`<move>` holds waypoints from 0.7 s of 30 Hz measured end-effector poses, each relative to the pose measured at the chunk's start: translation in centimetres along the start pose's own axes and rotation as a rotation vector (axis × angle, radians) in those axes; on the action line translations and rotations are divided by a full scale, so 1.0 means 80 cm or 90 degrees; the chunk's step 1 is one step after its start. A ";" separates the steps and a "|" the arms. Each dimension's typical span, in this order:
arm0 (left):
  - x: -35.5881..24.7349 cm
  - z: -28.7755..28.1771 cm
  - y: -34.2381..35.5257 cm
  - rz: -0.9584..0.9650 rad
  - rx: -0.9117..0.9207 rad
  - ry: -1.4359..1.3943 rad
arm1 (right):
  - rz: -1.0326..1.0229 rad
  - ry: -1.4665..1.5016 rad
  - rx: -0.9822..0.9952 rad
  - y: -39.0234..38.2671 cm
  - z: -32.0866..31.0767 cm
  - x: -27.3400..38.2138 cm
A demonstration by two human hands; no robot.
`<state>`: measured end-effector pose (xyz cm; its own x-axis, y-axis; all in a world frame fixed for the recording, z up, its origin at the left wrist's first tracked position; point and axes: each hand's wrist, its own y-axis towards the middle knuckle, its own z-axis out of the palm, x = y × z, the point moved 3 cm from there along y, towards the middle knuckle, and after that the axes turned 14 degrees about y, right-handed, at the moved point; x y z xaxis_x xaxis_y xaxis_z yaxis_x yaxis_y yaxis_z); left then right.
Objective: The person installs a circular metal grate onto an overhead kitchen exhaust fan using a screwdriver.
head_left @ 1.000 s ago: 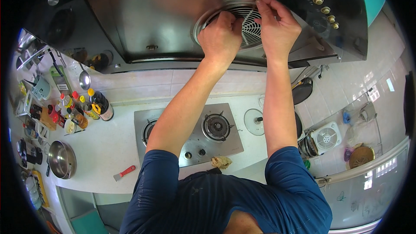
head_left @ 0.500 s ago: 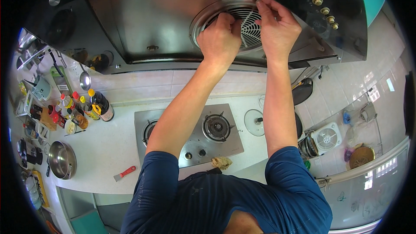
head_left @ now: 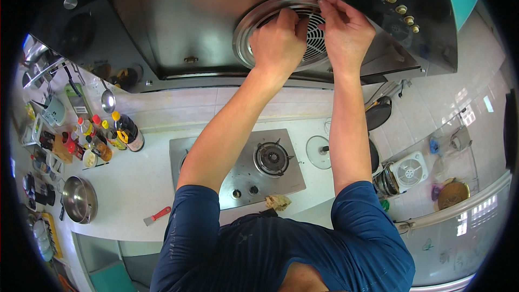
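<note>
Both arms are raised to the underside of a dark, shiny range hood. In its middle is a round vent cover, a pale web-like grille inside a wide metal ring. My left hand is closed over the left part of the grille, its fingertips hooked on it and partly hidden behind the knuckles. At the ring's upper right edge, my right hand pinches with thumb and forefinger. Whatever lies right between those fingertips is too small to see.
Below stands a steel gas stove with a crumpled cloth at its front edge. A glass lid lies to its right. On the left counter are sauce bottles, a steel pan and a red-handled scraper.
My left hand has shifted slightly to the right and turned over the grille. My right hand stays at the ring's upper right edge.
</note>
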<state>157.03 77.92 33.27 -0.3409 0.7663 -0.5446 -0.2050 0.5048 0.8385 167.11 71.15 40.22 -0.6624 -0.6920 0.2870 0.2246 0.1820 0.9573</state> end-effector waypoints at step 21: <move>-0.003 0.008 0.007 -0.021 -0.003 -0.047 | -0.322 -0.248 -0.046 -0.007 0.014 0.020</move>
<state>157.58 78.33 33.87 -0.2657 0.7759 -0.5721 -0.2190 0.5293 0.8197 165.12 70.77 40.17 -0.9071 -0.3729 -0.1953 -0.1455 -0.1577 0.9767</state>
